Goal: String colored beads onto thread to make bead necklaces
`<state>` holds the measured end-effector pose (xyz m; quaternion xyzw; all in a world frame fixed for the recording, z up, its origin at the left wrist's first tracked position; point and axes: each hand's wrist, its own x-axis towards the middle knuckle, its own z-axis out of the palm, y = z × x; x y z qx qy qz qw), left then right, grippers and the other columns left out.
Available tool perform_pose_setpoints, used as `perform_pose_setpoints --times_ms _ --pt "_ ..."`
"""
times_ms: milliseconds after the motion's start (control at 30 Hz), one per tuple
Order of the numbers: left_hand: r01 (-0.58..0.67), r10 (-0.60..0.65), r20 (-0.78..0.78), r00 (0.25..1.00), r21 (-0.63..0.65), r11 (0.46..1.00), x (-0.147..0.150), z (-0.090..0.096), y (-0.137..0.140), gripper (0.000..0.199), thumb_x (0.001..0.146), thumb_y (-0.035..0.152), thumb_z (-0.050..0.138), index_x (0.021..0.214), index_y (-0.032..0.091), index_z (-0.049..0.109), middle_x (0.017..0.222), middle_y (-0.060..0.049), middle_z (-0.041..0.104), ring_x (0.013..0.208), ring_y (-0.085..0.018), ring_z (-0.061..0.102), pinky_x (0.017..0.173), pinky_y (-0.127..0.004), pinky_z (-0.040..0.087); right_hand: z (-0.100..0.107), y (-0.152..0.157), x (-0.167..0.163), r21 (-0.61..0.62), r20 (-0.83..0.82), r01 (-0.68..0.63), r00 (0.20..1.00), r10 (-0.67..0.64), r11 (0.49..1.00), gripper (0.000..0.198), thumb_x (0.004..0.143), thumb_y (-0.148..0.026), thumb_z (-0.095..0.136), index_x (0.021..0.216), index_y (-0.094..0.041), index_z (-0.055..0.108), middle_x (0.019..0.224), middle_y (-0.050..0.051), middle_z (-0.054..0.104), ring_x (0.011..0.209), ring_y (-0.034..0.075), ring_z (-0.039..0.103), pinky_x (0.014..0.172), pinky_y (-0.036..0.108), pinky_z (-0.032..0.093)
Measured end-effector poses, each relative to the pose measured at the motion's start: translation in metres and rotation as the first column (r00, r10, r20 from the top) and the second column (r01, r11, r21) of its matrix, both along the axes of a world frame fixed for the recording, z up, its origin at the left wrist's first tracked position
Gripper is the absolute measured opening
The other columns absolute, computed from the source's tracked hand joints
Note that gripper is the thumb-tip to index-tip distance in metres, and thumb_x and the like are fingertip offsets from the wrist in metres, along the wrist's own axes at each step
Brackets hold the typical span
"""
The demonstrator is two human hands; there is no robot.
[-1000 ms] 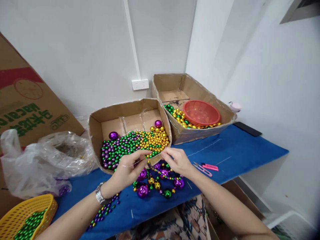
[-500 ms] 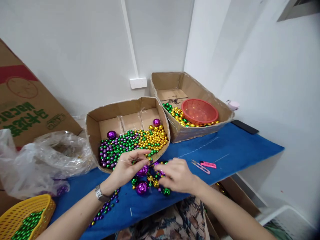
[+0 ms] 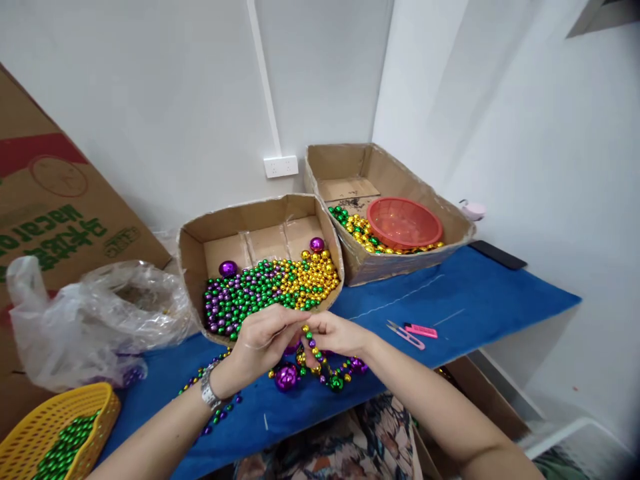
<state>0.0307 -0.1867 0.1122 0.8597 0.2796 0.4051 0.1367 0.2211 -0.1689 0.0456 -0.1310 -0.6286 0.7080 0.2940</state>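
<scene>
My left hand point(image 3: 265, 340), with a metal bracelet on its wrist, is closed in a pinch; a thin pale thread runs over it. Its fingertips meet those of my right hand point(image 3: 341, 335). From the closed fingers of my right hand hangs a bead string point(image 3: 314, 347) of small gold, green and purple beads. Below the hands lie a large purple ball point(image 3: 287, 377) and a green ball point(image 3: 337, 382), among more beads. Just behind the hands stands a cardboard tray point(image 3: 186, 267) of loose green, purple and gold beads.
A second cardboard box point(image 3: 380, 265) holds beads and a red basket point(image 3: 405, 223). Pink thread snips point(image 3: 407, 335) and a pink lighter point(image 3: 421, 331) lie right on the blue cloth point(image 3: 470, 293). At left are a plastic bag point(image 3: 50, 333) and a yellow basket point(image 3: 107, 407).
My right hand has moved up and in to meet my left fingertips, lifting part of the bead string. Before, the hands were slightly apart over the beads. The view has shifted slightly.
</scene>
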Motion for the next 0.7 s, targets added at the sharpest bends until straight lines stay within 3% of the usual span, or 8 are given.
perform_pose_setpoints --times_ms 167,333,433,500,567,633,700 --pt "-0.082 0.085 -0.053 0.995 0.046 0.996 -0.006 -0.010 0.005 0.021 0.089 0.018 0.057 0.107 0.022 0.068 0.086 -0.005 0.073 0.074 -0.015 0.068 0.067 -0.024 0.054 0.005 -0.014 0.000 -0.039 0.119 0.352 0.931 -0.346 0.935 0.040 0.085 -0.056 0.057 0.079 -0.017 0.056 0.072 0.001 0.068 0.053 0.011 0.063 0.050 0.020 0.045" --pt "-0.074 0.103 -0.130 0.986 0.212 0.975 -0.019 -0.027 0.013 0.024 0.088 0.015 0.056 0.108 0.021 0.067 0.095 -0.008 0.073 0.083 -0.017 0.068 0.075 -0.028 0.054 0.002 -0.020 -0.001 0.044 0.143 0.459 0.876 -0.460 0.887 0.036 0.088 -0.052 0.055 0.082 -0.017 0.059 0.073 0.001 0.068 0.058 0.013 0.066 0.054 0.023 0.047" --pt "-0.151 0.192 -0.182 0.964 0.216 0.965 -0.026 -0.031 0.012 0.016 0.087 0.018 0.058 0.099 0.021 0.068 0.091 -0.007 0.072 0.081 -0.018 0.066 0.076 -0.030 0.051 -0.003 -0.017 0.000 0.071 0.095 0.514 0.849 -0.519 0.855 0.036 0.089 -0.052 0.055 0.087 -0.016 0.062 0.072 0.001 0.067 0.061 0.014 0.065 0.059 0.025 0.049" --pt "-0.205 0.226 -0.198 0.954 0.118 0.972 -0.029 -0.029 0.007 0.011 0.088 0.022 0.058 0.089 0.020 0.068 0.080 -0.006 0.069 0.074 -0.017 0.063 0.072 -0.029 0.049 -0.007 -0.015 0.002 0.114 0.086 0.565 0.814 -0.575 0.817 0.037 0.088 -0.052 0.056 0.088 -0.016 0.065 0.073 0.002 0.067 0.065 0.014 0.065 0.062 0.026 0.050" --pt "-0.235 0.219 -0.176 0.960 -0.081 0.968 -0.032 -0.026 0.001 0.015 0.090 0.027 0.055 0.082 0.019 0.066 0.072 -0.003 0.064 0.067 -0.015 0.058 0.065 -0.026 0.045 -0.012 -0.015 0.002 0.084 0.095 0.601 0.789 -0.607 0.794 0.040 0.087 -0.055 0.057 0.088 -0.016 0.065 0.073 0.002 0.068 0.067 0.014 0.065 0.064 0.026 0.051" --pt "-0.227 0.211 -0.083 0.974 -0.344 0.911 -0.034 -0.023 -0.006 0.022 0.091 0.033 0.054 0.078 0.018 0.063 0.067 -0.001 0.061 0.062 -0.013 0.054 0.058 -0.023 0.042 -0.019 -0.015 0.000 -0.017 0.105 0.614 0.786 -0.609 0.789 0.043 0.086 -0.058 0.057 0.089 -0.016 0.064 0.072 0.003 0.069 0.068 0.015 0.067 0.064 0.027 0.052" --pt "-0.139 0.222 0.080 0.972 -0.566 0.813 -0.035 -0.022 -0.013 0.025 0.091 0.036 0.055 0.075 0.018 0.062 0.072 -0.002 0.062 0.063 -0.012 0.053 0.058 -0.023 0.042 -0.025 -0.016 -0.005 -0.098 0.113 0.624 0.781 -0.614 0.775 0.045 0.084 -0.059 0.058 0.088 -0.015 0.063 0.070 0.002 0.068 0.065 0.014 0.067 0.062 0.026 0.052"
